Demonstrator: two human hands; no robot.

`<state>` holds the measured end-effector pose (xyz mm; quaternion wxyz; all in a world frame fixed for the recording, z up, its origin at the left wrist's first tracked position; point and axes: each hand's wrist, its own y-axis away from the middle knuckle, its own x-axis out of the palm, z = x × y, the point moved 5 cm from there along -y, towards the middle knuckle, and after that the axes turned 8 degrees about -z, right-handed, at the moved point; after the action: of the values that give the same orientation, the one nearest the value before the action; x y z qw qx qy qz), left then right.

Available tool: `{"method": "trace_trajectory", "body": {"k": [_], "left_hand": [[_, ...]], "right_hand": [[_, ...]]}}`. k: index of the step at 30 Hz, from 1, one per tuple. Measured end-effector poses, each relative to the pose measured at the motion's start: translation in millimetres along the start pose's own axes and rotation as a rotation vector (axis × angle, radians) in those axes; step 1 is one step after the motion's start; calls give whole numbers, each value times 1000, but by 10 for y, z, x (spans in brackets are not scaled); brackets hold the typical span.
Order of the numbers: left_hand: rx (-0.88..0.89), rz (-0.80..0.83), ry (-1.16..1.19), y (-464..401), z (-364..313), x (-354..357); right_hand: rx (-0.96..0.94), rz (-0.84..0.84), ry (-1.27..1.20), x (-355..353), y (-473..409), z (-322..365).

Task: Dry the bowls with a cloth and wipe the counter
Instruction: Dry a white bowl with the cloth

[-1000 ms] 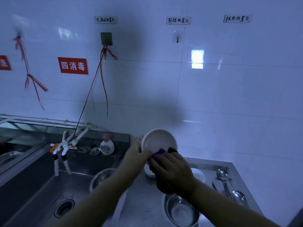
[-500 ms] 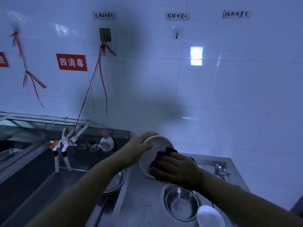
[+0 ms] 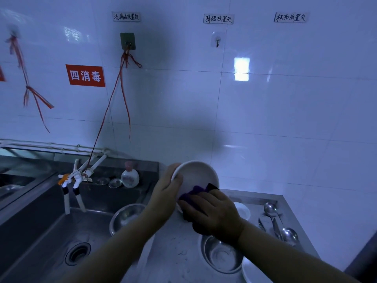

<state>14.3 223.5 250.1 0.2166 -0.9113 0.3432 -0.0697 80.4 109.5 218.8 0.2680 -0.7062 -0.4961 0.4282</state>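
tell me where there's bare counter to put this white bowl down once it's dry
Bare steel counter lies between the sink basin and the steel bowl under the right hand. The right side is crowded: small white dish, ladles, a white plate at the near edge.

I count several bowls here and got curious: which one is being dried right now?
The white bowl held up above the counter: the left hand grips its rim while the right hand presses a purple cloth into it. The steel bowls sit untouched.
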Motion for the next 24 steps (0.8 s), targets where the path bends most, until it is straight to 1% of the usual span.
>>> {"method": "trace_trajectory", "body": {"k": [2, 4, 6, 7, 8, 9, 11, 13, 14, 16, 18, 21, 23, 24], "left_hand": [[-23, 91, -60, -59, 21, -30], [-124, 213, -139, -160, 34, -47], [-235, 310, -203, -237, 23, -73], [-252, 317, -212, -258, 14, -93], [-245, 290, -186, -261, 9, -110], [-224, 230, -124, -227, 19, -108], [-181, 48, 13, -57, 75, -44], [-102, -107, 97, 114, 110, 55], [-62, -156, 113, 154, 114, 77], [-11, -174, 98, 134, 114, 60], [2, -117, 48, 79, 128, 9], [32, -39, -57, -7, 147, -56], [0, 66, -155, -98, 131, -81], [-45, 150, -201, -162, 122, -83]], "right_hand": [[-121, 16, -22, -26, 46, -62], [-223, 44, -70, -50, 61, -116], [-268, 81, -112, -46, 50, -129], [-249, 87, -130, -43, 31, -125], [-196, 85, -142, -42, -3, -125], [-119, 76, -134, -41, -43, -133], [47, 34, -62, -25, -135, -150], [167, -6, -17, 4, -201, -112], [198, -8, -11, 24, -212, -70], [214, 9, -16, 53, -192, 1], [160, 33, -31, 58, -130, 22], [-14, 69, -62, 54, -13, -36], [-145, 104, -72, 53, 63, -89], [-208, 127, -76, 52, 101, -109]]}}
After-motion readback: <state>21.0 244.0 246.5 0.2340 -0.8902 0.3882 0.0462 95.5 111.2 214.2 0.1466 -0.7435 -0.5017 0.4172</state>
